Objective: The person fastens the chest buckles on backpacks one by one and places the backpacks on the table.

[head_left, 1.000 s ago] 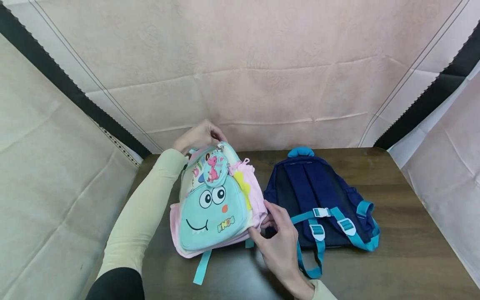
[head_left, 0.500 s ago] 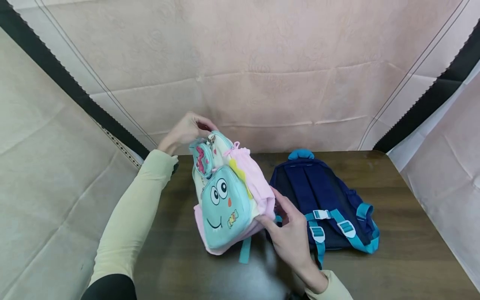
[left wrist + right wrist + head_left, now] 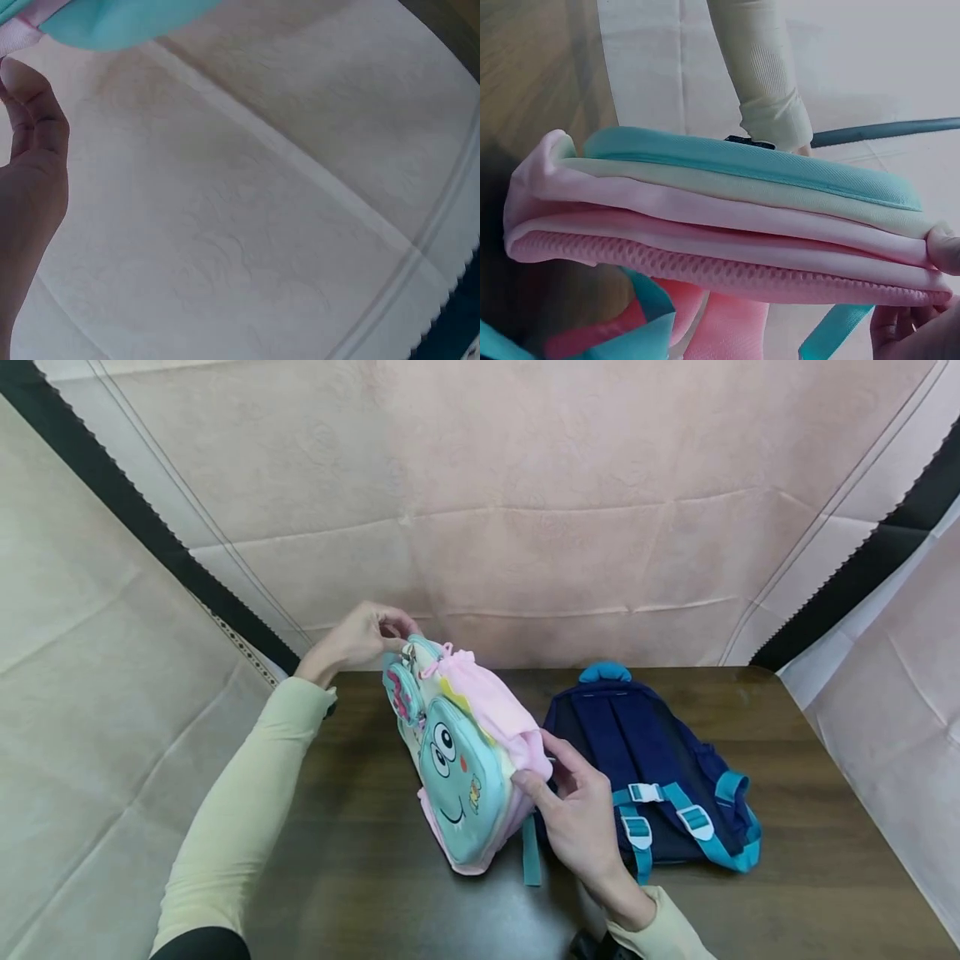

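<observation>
A small pink and turquoise backpack (image 3: 467, 777) with a smiling cartoon face is tilted above the table in the head view, its front turned toward the left. My left hand (image 3: 366, 639) is at its top; in the left wrist view that hand (image 3: 34, 150) pinches a pink strap (image 3: 19, 34). My right hand (image 3: 577, 806) grips the lower right corner, thumb on the front side and fingers behind. The right wrist view shows the backpack's underside (image 3: 727, 232), with pink mesh and hanging turquoise straps (image 3: 832, 334). A round turquoise pouch (image 3: 402, 692) dangles near the top.
A navy backpack (image 3: 600, 727) with bright blue straps (image 3: 697, 822) and white buckles lies back side up, right beside my right hand. The brown wooden table (image 3: 360, 877) ends at a pale fabric wall (image 3: 525, 560), with more fabric on both sides.
The pink and turquoise backpack has been lifted and turned, so its front faces more to the left and its pink side shows. Both hands kept hold; the left hand moved slightly left.
</observation>
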`<state>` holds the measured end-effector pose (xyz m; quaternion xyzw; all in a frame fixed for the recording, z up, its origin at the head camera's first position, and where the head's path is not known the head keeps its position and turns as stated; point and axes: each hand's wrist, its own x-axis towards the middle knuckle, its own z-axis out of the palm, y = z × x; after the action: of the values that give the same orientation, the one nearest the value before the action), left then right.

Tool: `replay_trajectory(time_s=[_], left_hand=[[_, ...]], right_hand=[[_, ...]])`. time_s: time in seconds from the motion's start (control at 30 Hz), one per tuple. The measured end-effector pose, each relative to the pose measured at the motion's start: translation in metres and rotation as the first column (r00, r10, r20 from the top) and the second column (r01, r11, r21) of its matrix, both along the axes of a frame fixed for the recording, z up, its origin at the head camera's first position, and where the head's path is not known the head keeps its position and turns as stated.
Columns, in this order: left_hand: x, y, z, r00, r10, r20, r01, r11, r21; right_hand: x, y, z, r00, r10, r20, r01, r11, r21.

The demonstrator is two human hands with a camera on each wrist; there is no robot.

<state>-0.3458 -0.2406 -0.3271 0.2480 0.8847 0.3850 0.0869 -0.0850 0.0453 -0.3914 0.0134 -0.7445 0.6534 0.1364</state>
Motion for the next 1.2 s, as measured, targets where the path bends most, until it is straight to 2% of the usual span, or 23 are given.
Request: replay_trajectory(time_s=[0.23, 0.37, 0.47, 0.57, 0.7, 0.8, 0.9, 1.07, 1.2], left_hand=[[0.002, -0.011, 0.001, 0.998, -0.055, 0.031, 0.057, 0.997, -0.046], [0.001, -0.019, -0.001, 0.989, -0.11, 0.104, 0.114, 0.993, -0.036], [0.002, -0.025, -0.004, 0.968, -0.124, 0.216, 0.123, 0.992, 0.016], [0.004, -0.028, -0.008, 0.947, -0.117, 0.3, 0.112, 0.993, 0.034], [0.007, -0.025, -0.013, 0.929, -0.134, 0.345, 0.158, 0.986, -0.043], [0.009, -0.02, -0.015, 0.906, -0.164, 0.39, 0.224, 0.968, -0.113], [0.011, -0.016, -0.016, 0.88, -0.178, 0.441, 0.267, 0.952, -0.149], [0.01, -0.022, -0.016, 0.851, -0.18, 0.493, 0.284, 0.948, -0.144], [0.008, -0.028, -0.018, 0.835, -0.249, 0.49, 0.343, 0.933, -0.11]], right_hand=[[-0.01, -0.012, 0.002, 0.995, 0.019, -0.099, -0.015, 0.999, 0.04], [-0.012, -0.016, 0.002, 0.991, 0.023, -0.129, -0.019, 0.999, 0.028], [-0.012, -0.017, 0.002, 0.993, 0.039, -0.116, -0.038, 0.999, 0.009], [-0.012, -0.018, 0.002, 0.995, 0.071, -0.069, -0.073, 0.997, -0.023], [-0.012, -0.018, 0.003, 0.993, 0.122, 0.003, -0.121, 0.991, -0.059], [-0.012, -0.019, 0.003, 0.988, 0.151, 0.041, -0.148, 0.986, -0.079], [-0.012, -0.019, 0.002, 0.984, 0.165, 0.061, -0.159, 0.984, -0.082], [-0.012, -0.02, 0.002, 0.984, 0.168, 0.065, -0.163, 0.984, -0.077], [-0.011, -0.017, 0.001, 0.981, 0.185, 0.063, -0.18, 0.98, -0.083]])
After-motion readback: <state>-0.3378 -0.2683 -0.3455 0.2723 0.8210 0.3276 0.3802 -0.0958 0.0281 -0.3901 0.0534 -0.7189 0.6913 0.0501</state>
